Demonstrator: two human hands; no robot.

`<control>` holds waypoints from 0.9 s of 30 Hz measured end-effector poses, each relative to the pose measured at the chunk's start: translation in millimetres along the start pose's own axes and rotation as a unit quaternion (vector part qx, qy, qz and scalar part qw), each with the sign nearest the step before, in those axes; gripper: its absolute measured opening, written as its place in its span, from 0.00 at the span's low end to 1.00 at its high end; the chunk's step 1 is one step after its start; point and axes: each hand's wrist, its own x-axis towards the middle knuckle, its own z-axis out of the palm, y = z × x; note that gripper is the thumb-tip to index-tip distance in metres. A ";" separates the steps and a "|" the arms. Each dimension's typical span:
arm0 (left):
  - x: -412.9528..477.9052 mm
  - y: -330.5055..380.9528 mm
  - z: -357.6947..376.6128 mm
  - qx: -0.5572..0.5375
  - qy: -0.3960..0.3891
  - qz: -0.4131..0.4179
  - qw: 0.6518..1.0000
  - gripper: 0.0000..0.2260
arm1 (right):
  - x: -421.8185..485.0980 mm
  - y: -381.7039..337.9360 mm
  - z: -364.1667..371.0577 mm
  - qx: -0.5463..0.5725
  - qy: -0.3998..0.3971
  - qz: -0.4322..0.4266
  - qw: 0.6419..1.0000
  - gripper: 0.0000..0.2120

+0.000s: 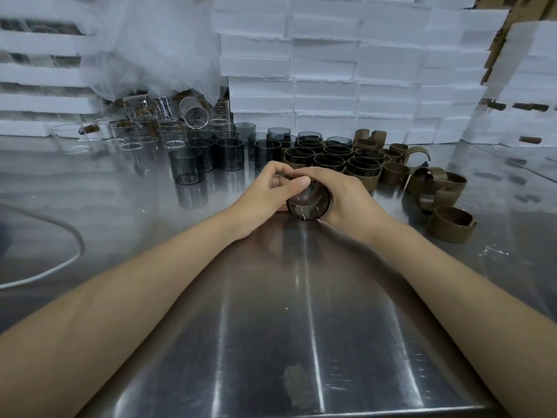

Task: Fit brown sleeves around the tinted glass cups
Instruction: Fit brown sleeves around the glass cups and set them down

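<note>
Tinted glass cup point(307, 203): on its side, base toward camera, low over counter point(301, 312). Left hand point(265, 191): fingers curled onto far end. Right hand point(351, 197): wrapped round cup body. Loose brown sleeves point(437, 188): right, on counter.

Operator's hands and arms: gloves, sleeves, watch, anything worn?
Nothing worn that shows. The left hand and right hand have no gloves, rings or tape. The left forearm and right forearm are bare to the frame edge: no sleeves, watch or bands.
</note>
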 end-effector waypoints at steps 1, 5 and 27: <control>0.4 -1.3 0.1 0.006 0.003 0.008 1.000 0.10 | 0.0 0.3 -0.3 -0.009 0.002 -0.003 1.000 0.28; 0.7 -5.4 1.1 0.064 -0.004 0.034 0.997 0.11 | -0.1 0.2 3.0 -0.074 -0.022 0.004 0.997 0.33; -4.8 -9.0 7.3 0.187 -0.013 0.102 0.977 0.33 | 2.2 -2.9 2.1 0.096 0.014 0.151 0.984 0.25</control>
